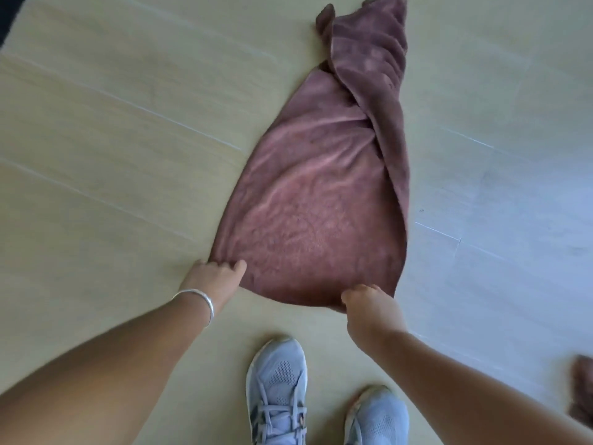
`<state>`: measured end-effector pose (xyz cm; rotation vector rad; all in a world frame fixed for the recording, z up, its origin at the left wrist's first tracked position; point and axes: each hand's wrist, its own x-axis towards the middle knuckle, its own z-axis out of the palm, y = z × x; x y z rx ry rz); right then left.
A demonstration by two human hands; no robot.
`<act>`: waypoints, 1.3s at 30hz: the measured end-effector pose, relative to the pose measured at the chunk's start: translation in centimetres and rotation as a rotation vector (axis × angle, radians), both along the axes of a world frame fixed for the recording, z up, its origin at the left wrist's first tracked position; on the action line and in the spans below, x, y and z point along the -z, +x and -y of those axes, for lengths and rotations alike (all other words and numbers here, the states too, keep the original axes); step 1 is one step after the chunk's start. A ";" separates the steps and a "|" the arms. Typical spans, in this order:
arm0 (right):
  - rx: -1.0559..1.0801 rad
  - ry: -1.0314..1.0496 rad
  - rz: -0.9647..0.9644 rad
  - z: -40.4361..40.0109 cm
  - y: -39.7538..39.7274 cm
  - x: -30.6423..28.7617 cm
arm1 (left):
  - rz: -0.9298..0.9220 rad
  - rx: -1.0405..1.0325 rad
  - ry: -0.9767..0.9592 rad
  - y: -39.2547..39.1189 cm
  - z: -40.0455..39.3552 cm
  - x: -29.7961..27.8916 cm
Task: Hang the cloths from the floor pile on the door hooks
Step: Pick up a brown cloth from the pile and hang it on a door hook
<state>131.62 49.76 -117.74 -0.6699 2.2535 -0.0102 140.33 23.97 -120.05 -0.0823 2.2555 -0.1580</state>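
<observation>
Evidently early in the job: no door or hooks were in view, and nothing hung.

Cloths, two counted. One mauve towel point(317, 194) lay spread on the pale floor point(112, 139), its far end twisted, its near edge lifted. A second brownish cloth point(582, 390) showed at the near right edge, mostly cut off.

Hands, two. Left hand point(214, 277) pinched the near left corner; right hand point(372, 311) gripped the near right edge.

Shoes point(277, 390), two, just near of the towel. Bracelet point(199, 301), one, left wrist.
</observation>
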 end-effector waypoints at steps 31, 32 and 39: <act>0.133 -0.016 -0.145 -6.8 -24.2 -46.5 | -0.277 0.032 0.102 -25.5 0.7 -42.5; 0.154 -0.008 -0.198 -6.9 -26.2 -48.2 | -0.302 0.051 0.099 -28.4 0.7 -44.8; 0.364 -0.094 -0.656 -8.9 -38.0 -62.2 | -0.689 0.109 0.125 -45.0 -0.9 -63.1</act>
